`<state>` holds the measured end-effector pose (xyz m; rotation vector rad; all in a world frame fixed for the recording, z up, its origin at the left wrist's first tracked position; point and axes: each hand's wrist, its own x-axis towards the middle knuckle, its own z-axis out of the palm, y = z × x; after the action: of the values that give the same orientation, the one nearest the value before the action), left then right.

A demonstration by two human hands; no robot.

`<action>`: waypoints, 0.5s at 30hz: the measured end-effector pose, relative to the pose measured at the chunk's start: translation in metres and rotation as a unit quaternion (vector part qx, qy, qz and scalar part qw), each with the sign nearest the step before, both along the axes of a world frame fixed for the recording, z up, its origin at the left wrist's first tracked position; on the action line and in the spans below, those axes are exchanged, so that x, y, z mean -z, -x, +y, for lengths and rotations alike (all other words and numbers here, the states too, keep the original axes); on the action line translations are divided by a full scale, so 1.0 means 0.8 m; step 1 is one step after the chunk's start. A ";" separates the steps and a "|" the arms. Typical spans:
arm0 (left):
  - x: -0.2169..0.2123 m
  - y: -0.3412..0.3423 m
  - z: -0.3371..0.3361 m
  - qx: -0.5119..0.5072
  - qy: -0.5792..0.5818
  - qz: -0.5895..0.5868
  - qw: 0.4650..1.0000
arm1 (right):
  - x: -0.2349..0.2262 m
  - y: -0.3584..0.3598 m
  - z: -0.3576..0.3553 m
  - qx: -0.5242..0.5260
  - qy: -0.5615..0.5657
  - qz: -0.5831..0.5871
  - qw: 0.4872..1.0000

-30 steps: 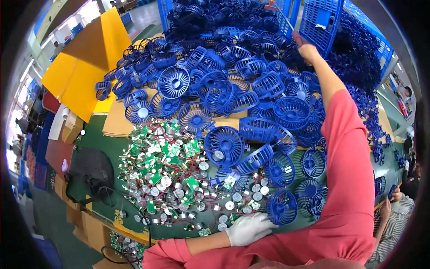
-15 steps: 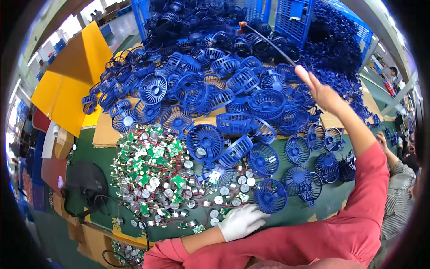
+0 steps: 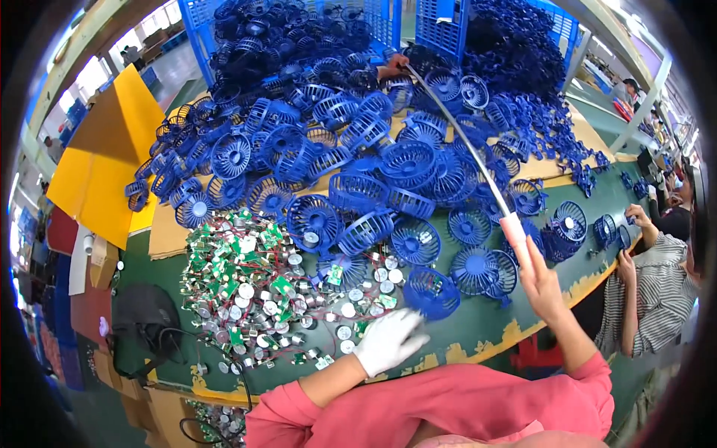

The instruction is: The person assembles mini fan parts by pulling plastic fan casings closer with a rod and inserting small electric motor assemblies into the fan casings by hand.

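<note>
We log our right hand (image 3: 541,290) gripping a stick (image 3: 476,155), long axis running away and leftward over fan cages (image 3: 407,160). Our gloved left hand (image 3: 390,342), fingers loosely spread, sits nearest one blue cage (image 3: 432,293).

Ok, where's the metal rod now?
In the head view, right of centre: the right hand grips its pink handle, its shaft slanting over blue fan cages.

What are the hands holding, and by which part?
The bare right hand grips a long thin metal rod by its pale pink handle. The white-gloved left hand holds nothing visible.
</note>
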<state>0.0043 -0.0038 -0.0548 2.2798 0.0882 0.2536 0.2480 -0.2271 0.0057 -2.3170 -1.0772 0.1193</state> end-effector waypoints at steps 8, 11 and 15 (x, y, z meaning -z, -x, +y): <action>-0.026 -0.003 -0.001 -0.069 0.142 0.053 0.986 | 0.023 0.014 -0.005 0.075 -0.070 0.030 0.994; -0.024 -0.010 0.002 -0.065 0.165 0.085 0.980 | 0.041 -0.052 0.023 0.058 -0.160 -0.155 0.973; -0.021 -0.005 0.000 -0.068 0.160 0.048 0.984 | 0.008 -0.122 0.063 0.092 -0.104 -0.195 0.971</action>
<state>0.0082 -0.0036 -0.0379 1.9669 0.3135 0.1865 0.3454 -0.1763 -0.0011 -2.2838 -0.9909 -0.5164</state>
